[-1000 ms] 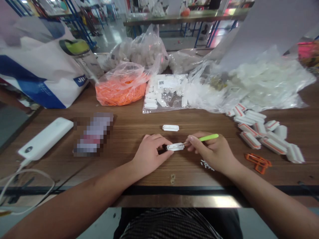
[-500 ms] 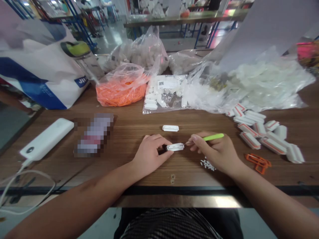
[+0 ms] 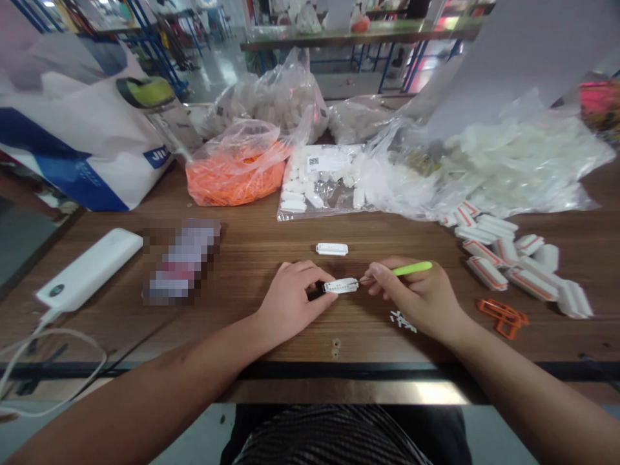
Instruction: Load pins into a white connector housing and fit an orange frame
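Note:
My left hand (image 3: 290, 298) pinches a small white plastic connector (image 3: 341, 285) and holds it down on the wooden table (image 3: 252, 258). My right hand (image 3: 419, 294) grips a green-handled pick tool (image 3: 411, 268) like a pen, its metal tip touching the connector's right end. A second white connector (image 3: 332, 248) lies just beyond the hands. A few tiny white pieces (image 3: 402, 320) sit on the table beside my right wrist.
A pile of white-and-orange parts (image 3: 513, 261) and an orange clip (image 3: 504, 315) lie to the right. Plastic bags of orange (image 3: 235, 169) and white parts (image 3: 320, 177) line the back. At left are a white power bank (image 3: 90, 266) with cable and a blue-white bag (image 3: 82, 152).
My right hand and the green tool shifted slightly to the right and back again; the connector and my left hand stayed put.

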A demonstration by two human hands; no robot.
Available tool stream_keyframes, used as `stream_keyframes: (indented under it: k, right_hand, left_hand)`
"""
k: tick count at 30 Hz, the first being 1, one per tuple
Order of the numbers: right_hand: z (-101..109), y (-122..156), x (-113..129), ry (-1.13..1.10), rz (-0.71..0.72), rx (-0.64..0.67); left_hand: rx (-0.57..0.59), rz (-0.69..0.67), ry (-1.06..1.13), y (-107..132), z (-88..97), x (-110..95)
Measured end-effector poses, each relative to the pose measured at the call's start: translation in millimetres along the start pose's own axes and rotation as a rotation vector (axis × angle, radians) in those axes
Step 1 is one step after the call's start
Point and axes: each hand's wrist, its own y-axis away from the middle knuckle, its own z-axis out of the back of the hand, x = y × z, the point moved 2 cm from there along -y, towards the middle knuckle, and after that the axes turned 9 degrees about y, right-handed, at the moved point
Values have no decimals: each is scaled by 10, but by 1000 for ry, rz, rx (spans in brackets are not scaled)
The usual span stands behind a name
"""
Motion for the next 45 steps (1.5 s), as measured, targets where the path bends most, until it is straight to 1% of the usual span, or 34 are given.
stream_keyframes:
  k: [7, 10, 16, 21, 25, 27, 29, 32, 34, 45]
  right_hand:
    - [11, -10, 12, -17, -35, -24]
    - [3, -13, 11, -16, -28, -21]
    - [-1, -1, 2, 30, 35, 4]
    - [19, 14, 22, 133, 105, 51]
    - [10, 16, 33, 181, 119, 73]
    - [4, 9, 26, 156, 102, 77]
    - [12, -5, 13, 86, 50, 58]
    - [53, -30, 4, 3, -50, -35]
    - [74, -39, 12, -3, -78, -78]
    - [8, -34, -47, -18, -64, -27]
  left_hand:
    - [-4, -6, 7, 1, 5, -7]
    - [-1, -2, 3, -1, -1, -7]
    - [-1, 8, -1, -3, 4, -6]
    - [0, 0, 4, 6, 6, -11]
    - [2, 1, 1, 1, 5, -16]
    - [3, 6, -4, -5, 6, -16]
    - [4, 9, -7, -8, 7, -14]
    - [2, 8, -7, -4, 11, -11]
    - [0, 6, -5, 1, 14, -10]
    - [7, 8, -18, -9, 9, -17]
